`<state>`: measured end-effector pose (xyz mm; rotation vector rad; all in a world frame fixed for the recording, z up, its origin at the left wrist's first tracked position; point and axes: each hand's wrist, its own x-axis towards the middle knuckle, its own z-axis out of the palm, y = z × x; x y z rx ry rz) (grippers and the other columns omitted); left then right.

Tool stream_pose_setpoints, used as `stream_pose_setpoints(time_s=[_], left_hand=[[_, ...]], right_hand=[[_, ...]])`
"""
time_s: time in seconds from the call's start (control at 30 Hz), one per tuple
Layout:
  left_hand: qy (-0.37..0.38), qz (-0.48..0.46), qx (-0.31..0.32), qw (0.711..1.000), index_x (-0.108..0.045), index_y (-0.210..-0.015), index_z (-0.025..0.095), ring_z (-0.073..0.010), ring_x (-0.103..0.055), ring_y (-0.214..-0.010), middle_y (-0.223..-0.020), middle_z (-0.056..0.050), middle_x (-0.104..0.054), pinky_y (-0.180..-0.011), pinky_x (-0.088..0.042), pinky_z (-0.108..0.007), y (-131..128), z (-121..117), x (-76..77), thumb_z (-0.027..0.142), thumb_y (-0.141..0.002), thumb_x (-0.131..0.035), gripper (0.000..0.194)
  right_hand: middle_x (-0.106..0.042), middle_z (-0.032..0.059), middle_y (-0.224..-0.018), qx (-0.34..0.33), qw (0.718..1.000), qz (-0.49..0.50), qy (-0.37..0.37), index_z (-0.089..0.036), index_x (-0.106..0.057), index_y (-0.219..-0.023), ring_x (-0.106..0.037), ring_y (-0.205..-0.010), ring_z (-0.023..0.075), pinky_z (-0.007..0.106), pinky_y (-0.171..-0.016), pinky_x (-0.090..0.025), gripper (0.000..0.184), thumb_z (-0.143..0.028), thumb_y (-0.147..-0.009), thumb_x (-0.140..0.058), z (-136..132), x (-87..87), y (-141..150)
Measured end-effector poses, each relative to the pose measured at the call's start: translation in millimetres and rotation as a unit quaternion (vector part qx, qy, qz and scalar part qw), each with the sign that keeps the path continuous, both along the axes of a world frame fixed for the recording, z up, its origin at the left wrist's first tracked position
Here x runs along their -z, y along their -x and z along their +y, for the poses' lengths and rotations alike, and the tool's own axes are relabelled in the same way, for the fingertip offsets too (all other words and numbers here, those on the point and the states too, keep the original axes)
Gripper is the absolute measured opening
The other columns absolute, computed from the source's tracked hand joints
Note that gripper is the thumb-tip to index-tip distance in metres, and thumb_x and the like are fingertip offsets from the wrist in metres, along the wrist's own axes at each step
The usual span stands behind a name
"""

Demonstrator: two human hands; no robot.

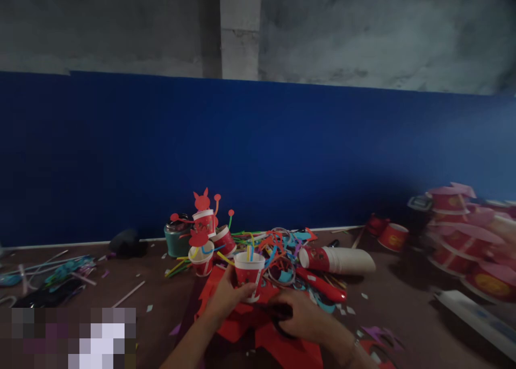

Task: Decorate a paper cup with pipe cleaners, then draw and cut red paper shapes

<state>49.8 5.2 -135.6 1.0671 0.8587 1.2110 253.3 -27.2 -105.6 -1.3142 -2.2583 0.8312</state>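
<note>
My left hand (226, 296) is wrapped around a red and white paper cup (249, 272) with straws standing in it, holding it upright on red paper sheets (278, 342). My right hand (301, 315) rests on the red paper just right of the cup, fingers curled over a dark object (278, 312) that looks like scissors. Behind the cup stands a stack of decorated red cups (206, 234) with a red paper figure on top.
A pile of coloured straws and paper strips (278, 248) lies behind. A sleeve of cups (336, 260) lies on its side, a red marker (320, 286) in front. Stacked cups and pink paper (463, 234) sit right. A teal tin (176, 239) and blue wall (258, 154) stand behind.
</note>
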Motion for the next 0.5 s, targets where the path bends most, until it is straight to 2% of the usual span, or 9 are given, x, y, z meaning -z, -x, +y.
stream_pose_setpoints(time_s=[0.1,0.23,0.37,0.5], left_hand=[[-0.011,0.007,-0.005,1.000,-0.058,-0.106,0.022,-0.0292,-0.066,-0.090,-0.097,-0.010,-0.071,-0.077,-0.053,-0.040,-1,-2,-2.7,0.034,-0.059,-0.082,0.054],[-0.008,0.016,0.001,1.000,-0.056,-0.106,0.021,-0.0257,-0.067,-0.083,-0.093,-0.007,-0.071,-0.073,-0.054,-0.036,-1,-1,-1.0,0.037,-0.058,-0.082,0.057],[-0.011,0.017,0.001,1.000,-0.055,-0.107,0.020,-0.0256,-0.067,-0.083,-0.094,-0.007,-0.071,-0.073,-0.054,-0.038,-1,2,3.7,0.039,-0.057,-0.082,0.060],[-0.022,0.029,-0.060,0.998,-0.052,-0.113,0.020,-0.0277,-0.066,-0.089,-0.098,-0.009,-0.071,-0.076,-0.054,-0.039,-4,4,4.2,0.042,-0.056,-0.080,0.067]], right_hand=[[-0.071,-0.0001,-0.077,0.000,1.000,-0.001,0.000,-0.019,-0.071,-0.084,-0.059,-0.067,0.0148,0.021,-0.059,-0.041,0.028,-0.015,-0.064,-0.053,0,4.1,1],[-0.069,-0.0017,-0.074,0.004,1.000,-0.021,0.007,-0.019,-0.071,-0.084,-0.057,-0.064,0.0133,0.020,-0.056,-0.039,0.027,-0.015,-0.064,-0.053,3,9.8,1],[-0.072,0.0005,-0.086,0.008,1.000,-0.009,0.001,-0.020,-0.070,-0.089,-0.062,-0.076,0.0167,0.022,-0.067,-0.045,0.031,-0.015,-0.063,-0.054,4,12.6,0],[-0.070,0.0051,-0.105,0.035,0.999,0.033,-0.011,-0.020,-0.063,-0.106,-0.064,-0.093,0.0202,0.026,-0.081,-0.047,0.044,-0.016,-0.063,-0.055,4,11.9,-1]])
